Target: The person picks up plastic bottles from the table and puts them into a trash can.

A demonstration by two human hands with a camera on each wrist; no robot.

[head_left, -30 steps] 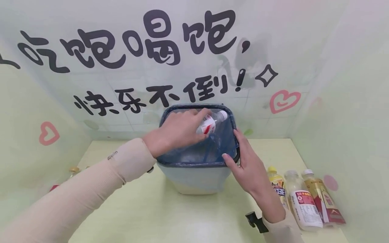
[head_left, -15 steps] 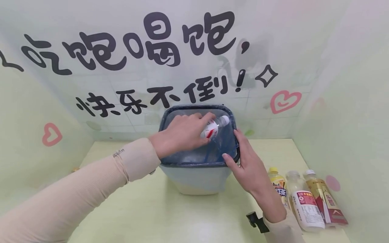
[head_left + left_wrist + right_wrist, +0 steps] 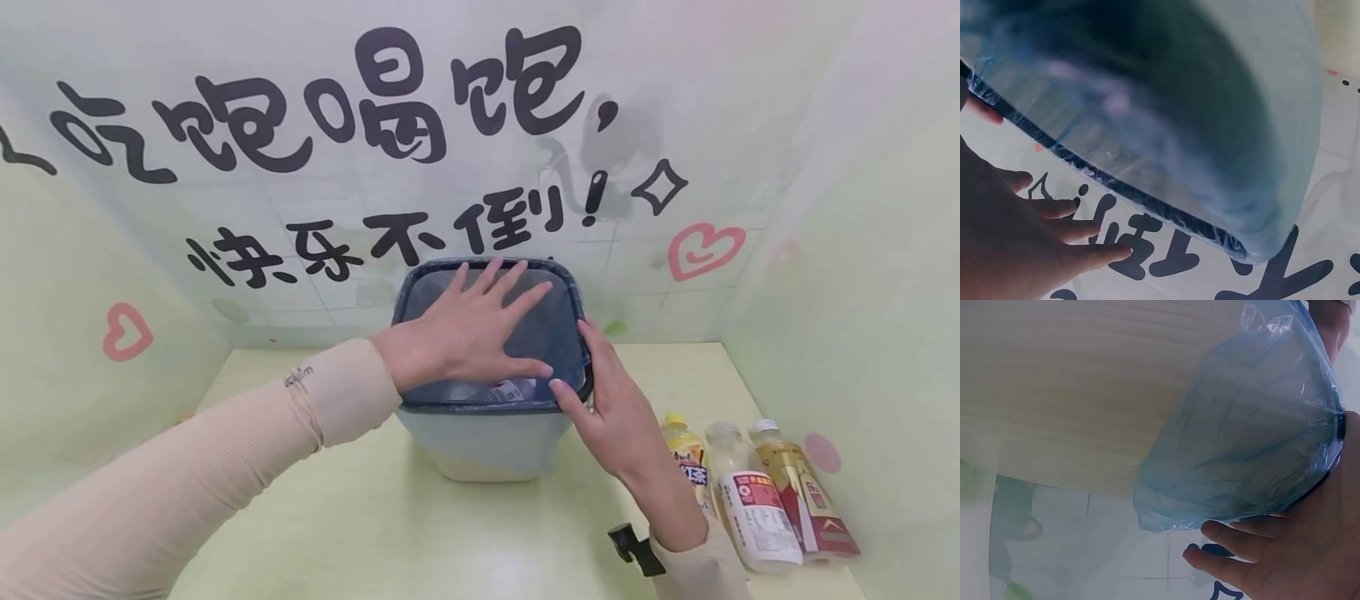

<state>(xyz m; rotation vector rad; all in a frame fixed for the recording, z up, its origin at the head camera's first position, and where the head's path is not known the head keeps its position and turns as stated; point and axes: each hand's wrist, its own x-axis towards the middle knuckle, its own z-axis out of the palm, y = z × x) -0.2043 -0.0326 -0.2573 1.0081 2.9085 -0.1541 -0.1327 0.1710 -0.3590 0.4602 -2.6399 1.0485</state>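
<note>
Nearest you: three bottles (image 3: 759,521) lie side by side along the right edge of the worktop (image 3: 465,542). Next, one bin (image 3: 491,468), lined with one blue bag (image 3: 480,429), stands toward the back edge. Your right hand (image 3: 615,421), fingers extended, rests against its right rim. Your left hand (image 3: 476,333), fingers spread, holding nothing, is over the opening. Inside, one clear bottle (image 3: 506,392) lies by the near rim, partly hidden. Behind: one wall (image 3: 300,196), two lines of black lettering (image 3: 390,90).

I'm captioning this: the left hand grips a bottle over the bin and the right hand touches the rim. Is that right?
Not quite: in the head view, the left hand holds nothing, its fingers spread over the bin; the right hand touches the rim.
</note>
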